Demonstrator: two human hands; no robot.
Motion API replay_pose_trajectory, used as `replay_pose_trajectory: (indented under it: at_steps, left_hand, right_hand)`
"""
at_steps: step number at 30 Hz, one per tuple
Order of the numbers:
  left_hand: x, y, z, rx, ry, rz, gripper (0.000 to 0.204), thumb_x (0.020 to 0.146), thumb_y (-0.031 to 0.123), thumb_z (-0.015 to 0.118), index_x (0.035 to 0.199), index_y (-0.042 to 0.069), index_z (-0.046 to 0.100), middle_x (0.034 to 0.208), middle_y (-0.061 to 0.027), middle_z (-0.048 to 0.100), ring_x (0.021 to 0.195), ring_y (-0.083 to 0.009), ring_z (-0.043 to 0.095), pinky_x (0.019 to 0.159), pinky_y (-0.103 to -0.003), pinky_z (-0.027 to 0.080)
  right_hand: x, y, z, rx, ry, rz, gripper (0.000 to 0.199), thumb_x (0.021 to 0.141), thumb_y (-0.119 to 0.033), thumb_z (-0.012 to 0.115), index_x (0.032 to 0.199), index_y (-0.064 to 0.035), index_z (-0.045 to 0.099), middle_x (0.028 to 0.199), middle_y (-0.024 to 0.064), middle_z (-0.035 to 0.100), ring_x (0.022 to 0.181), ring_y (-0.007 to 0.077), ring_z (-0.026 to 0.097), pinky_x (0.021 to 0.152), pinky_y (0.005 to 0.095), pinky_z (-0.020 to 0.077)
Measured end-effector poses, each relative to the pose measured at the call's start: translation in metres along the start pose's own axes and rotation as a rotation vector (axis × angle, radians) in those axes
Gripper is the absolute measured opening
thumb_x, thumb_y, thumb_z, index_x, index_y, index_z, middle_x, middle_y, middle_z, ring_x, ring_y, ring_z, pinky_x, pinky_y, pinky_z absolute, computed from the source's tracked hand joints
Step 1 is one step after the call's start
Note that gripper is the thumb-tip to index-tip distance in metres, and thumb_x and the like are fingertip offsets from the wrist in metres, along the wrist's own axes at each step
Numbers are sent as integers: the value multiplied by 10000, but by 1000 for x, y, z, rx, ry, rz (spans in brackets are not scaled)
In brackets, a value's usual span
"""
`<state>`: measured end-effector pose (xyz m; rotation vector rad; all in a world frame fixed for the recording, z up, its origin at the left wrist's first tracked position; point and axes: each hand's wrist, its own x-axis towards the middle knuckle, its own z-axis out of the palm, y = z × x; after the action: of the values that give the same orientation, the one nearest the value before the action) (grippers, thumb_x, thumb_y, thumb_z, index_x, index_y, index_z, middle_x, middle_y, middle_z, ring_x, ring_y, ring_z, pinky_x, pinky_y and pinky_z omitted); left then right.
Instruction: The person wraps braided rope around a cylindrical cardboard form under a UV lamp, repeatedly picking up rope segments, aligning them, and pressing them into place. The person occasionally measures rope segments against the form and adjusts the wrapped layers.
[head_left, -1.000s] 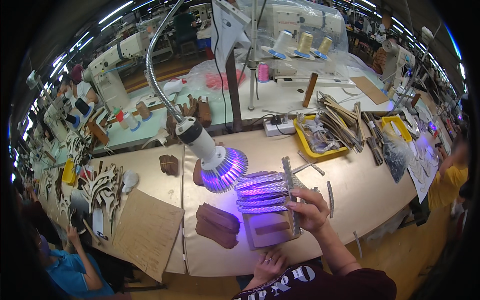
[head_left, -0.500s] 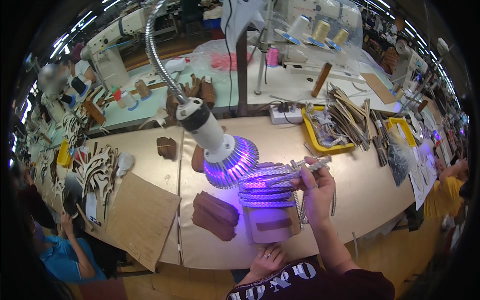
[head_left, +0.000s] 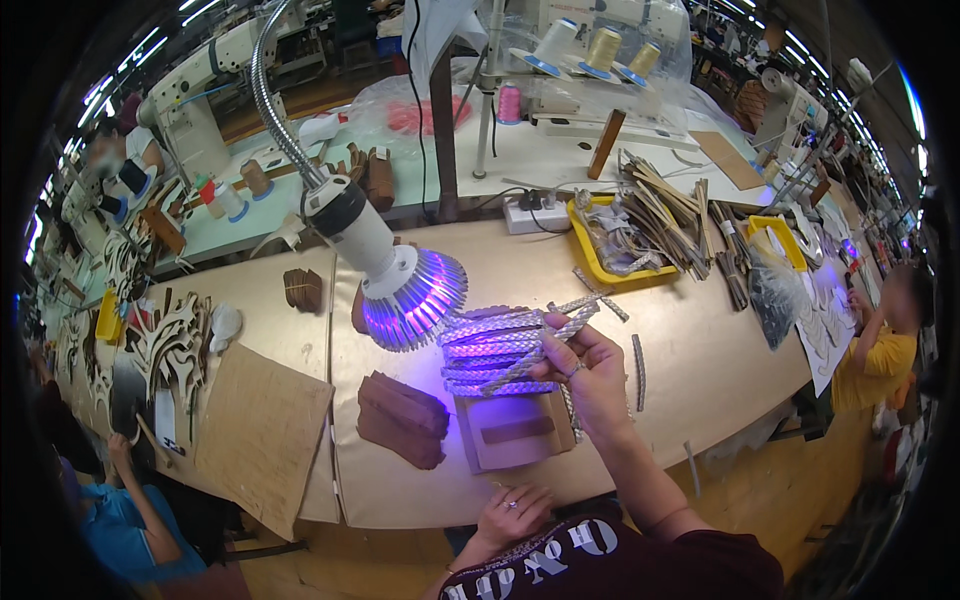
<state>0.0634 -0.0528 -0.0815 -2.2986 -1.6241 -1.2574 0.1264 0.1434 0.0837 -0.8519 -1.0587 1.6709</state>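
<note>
My right hand (head_left: pixel 592 378) is closed, pinching a braided silver-grey strap (head_left: pixel 535 362) between thumb and fingers. The strap slants across several similar straps (head_left: pixel 490 340) laid side by side on a brown cardboard form (head_left: pixel 475 440). A dark brown strip (head_left: pixel 517 430) lies across the form's near part. Close to the table's front edge, my left hand (head_left: pixel 512 512) wears a ring and holds nothing, its fingers loosely extended. A lamp (head_left: pixel 415 295) with a finned head casts violet light over the straps from the upper left.
Stacked brown leather pieces (head_left: pixel 403 420) lie left of the form. Beyond it stands a yellow tray (head_left: pixel 600 262) of scraps beside a heap of thin strips (head_left: pixel 670 210). A cardboard sheet (head_left: pixel 265 430) lies at left. Other people work at both sides.
The view has shifted, so the scene sits farther left. My right hand has brought one strap diagonally over the others. My left hand has drawn back from the form's near edge.
</note>
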Motion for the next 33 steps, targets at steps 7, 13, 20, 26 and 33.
replay_pose_trajectory:
  at_steps: [7, 13, 20, 26, 33]
  left_hand:
    - [12, -5, -42, -78, 320, -279, 193, 726, 51, 726, 898, 100, 654, 903, -30, 687, 838, -208, 663, 757, -333, 498]
    - [38, -24, -77, -39, 522, -499, 130, 782, -42, 614, 893, 24, 622, 877, -114, 695, 813, -265, 652, 770, -349, 499]
    - [47, -28, -80, -122, 591, -582, 133, 752, -9, 651, 881, 25, 658, 863, -105, 699, 811, -270, 665, 775, -363, 505]
    - [40, -31, -76, -122, 569, -641, 127, 753, -11, 649, 875, 26, 659, 859, -101, 701, 806, -272, 667, 781, -363, 504]
    - [34, -42, -85, -60, 488, -611, 127, 794, -57, 600, 895, 15, 625, 854, -112, 706, 802, -250, 667, 779, -344, 495]
  right_hand:
    - [-3, 1, 1, 2, 56, -23, 256, 919, -45, 641, 1161, 13, 580, 872, 73, 655, 720, 150, 688, 678, 280, 598]
    - [10, 8, 17, 77, 58, -22, 141, 923, -38, 629, 1029, -34, 537, 834, 68, 631, 721, 164, 693, 655, 276, 604]
    - [16, 19, 39, 59, -27, -13, 122, 931, -51, 614, 998, -68, 513, 889, 61, 632, 733, 154, 679, 676, 282, 594]
    - [18, 21, 50, 17, -79, 99, 195, 937, -64, 616, 1107, -36, 525, 933, 95, 652, 757, 164, 687, 675, 282, 591]
    - [16, 26, 59, -86, -318, 293, 127, 917, -110, 669, 936, 7, 624, 798, 88, 688, 725, 154, 685, 671, 280, 573]
